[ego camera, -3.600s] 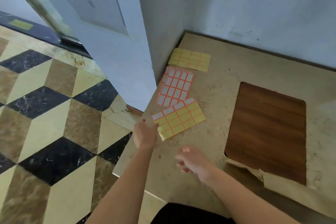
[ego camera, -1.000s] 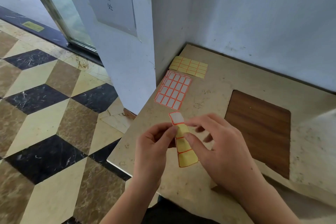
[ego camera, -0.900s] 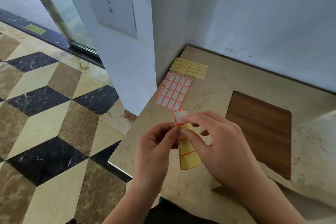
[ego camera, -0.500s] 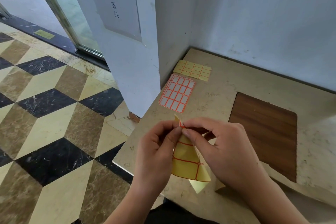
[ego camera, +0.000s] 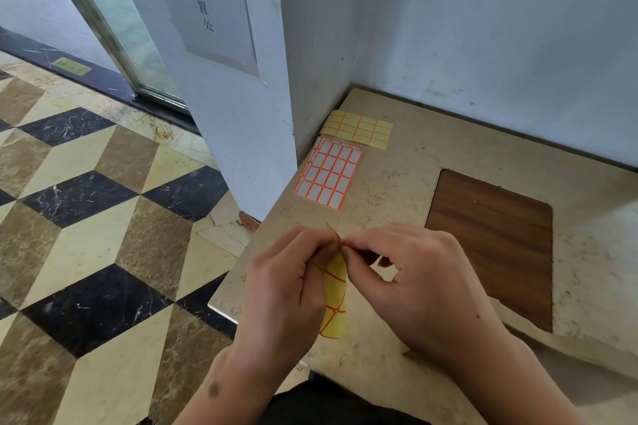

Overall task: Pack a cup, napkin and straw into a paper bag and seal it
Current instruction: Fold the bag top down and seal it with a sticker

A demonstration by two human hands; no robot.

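Observation:
A yellow sticker sheet point(ego camera: 334, 300) with orange grid lines hangs curled between my hands over the near left corner of the beige counter point(ego camera: 397, 190). My left hand point(ego camera: 286, 290) pinches the sheet's top edge. The thumb and forefinger of my right hand point(ego camera: 417, 283) pinch at the same top corner, where a small tip sticks up. No cup, napkin, straw or paper bag is in view.
A sheet of white labels with orange borders point(ego camera: 329, 176) and a yellow backing sheet point(ego camera: 357, 129) lie at the counter's back left, against a white wall. A brown wood-grain panel point(ego camera: 490, 241) is inset at right. The patterned tile floor point(ego camera: 86, 217) lies to the left.
I took the yellow sheet off the counter with both hands. It has since turned and curled edge-on, and both thumbs and forefingers have closed together on its top corner.

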